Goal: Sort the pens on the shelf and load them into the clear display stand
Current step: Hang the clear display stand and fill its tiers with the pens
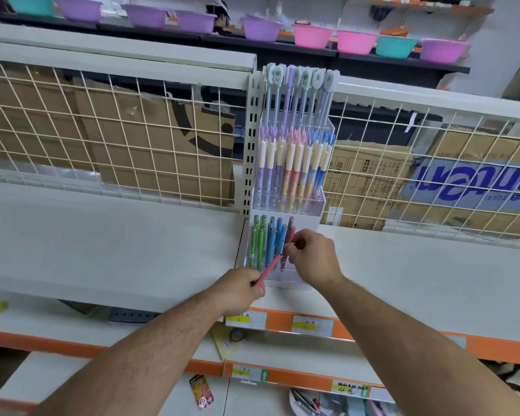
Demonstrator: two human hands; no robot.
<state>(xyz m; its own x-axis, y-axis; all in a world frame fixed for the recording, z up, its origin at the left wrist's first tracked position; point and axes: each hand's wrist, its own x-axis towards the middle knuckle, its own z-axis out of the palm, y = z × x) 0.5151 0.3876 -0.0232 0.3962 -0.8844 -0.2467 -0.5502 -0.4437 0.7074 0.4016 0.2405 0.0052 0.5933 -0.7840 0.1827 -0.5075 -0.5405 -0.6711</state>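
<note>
A clear display stand (318, 205) stands on the white shelf (102, 250) against the slotted post. Its top tier holds tall pastel pens (294, 94), its middle tier several cream-capped pens (291, 172). The bottom tier holds green pens (257, 241), blue pens (275, 238) and red pens (290, 232). My left hand (237, 291) grips the lower end of a loose red pen (269, 270) that slants up toward the stand. My right hand (311, 255) pinches a red pen at the right of the bottom tier.
White wire mesh (132, 139) backs the shelf, with cardboard boxes (370, 181) behind it. Coloured plastic bowls (261, 28) line a high shelf. Orange price strips (309, 325) edge the lower shelves, where a small red packet (201, 391) lies.
</note>
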